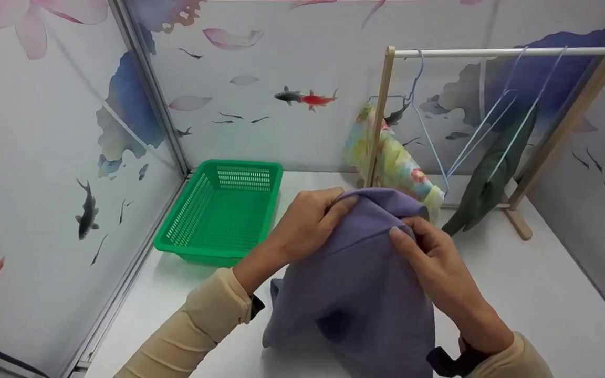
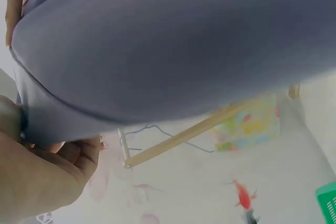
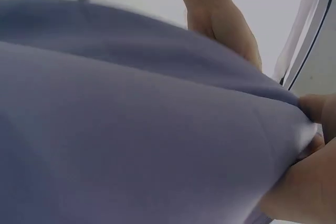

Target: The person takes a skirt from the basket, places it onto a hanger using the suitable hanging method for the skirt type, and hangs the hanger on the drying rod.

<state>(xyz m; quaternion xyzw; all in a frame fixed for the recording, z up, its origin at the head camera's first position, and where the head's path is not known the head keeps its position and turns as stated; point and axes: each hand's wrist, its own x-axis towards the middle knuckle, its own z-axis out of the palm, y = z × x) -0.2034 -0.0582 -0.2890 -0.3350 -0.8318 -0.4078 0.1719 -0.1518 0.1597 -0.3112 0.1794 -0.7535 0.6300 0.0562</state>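
A purple-grey cloth garment [image 1: 355, 278] hangs from both hands above the white table, its lower part draping toward the front. My left hand [image 1: 310, 223] grips its upper left edge, thumb on the near side. On the upper right, my right hand [image 1: 436, 257] pinches a fold between thumb and fingers. The kind of garment cannot be made out. In the left wrist view the cloth [image 2: 173, 51] fills the upper part, with the left hand [image 2: 47, 177] at its edge. Across the right wrist view spreads the same cloth [image 3: 131, 129], pinched by the right hand [image 3: 304, 182].
A green plastic basket [image 1: 218, 210] stands at the back left. At the back right is a clothes rack with a white rail [image 1: 491, 52] and wooden posts. On it hang a floral garment [image 1: 402, 152], a dark green garment [image 1: 497, 163] and light blue hangers [image 1: 426, 123].
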